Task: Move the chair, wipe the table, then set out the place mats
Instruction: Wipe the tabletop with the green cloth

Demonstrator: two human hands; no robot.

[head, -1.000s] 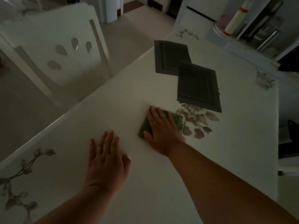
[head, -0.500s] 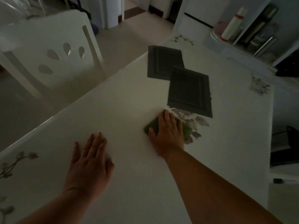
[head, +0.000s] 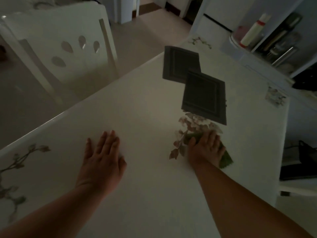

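Observation:
The white table (head: 145,103) with printed flowers fills the view in dim light. My right hand (head: 205,149) presses flat on a green cloth (head: 226,159), just below the flower print at the table's middle. My left hand (head: 102,158) lies flat on the bare tabletop, fingers spread, holding nothing. Two dark place mats lie overlapped beyond the cloth: the nearer place mat (head: 205,97) and the farther place mat (head: 179,63). A white chair (head: 56,48) with leaf-shaped cut-outs stands off the table's left edge.
A white cabinet (head: 223,19) and a shelf with a white bottle (head: 252,31) and metal items stand past the table's far end. Dark objects (head: 298,162) sit on a low surface off the right edge. Open floor (head: 151,31) lies beyond the chair.
My right hand has slid the green cloth to the right, over the flower print. My left hand stayed flat on the table.

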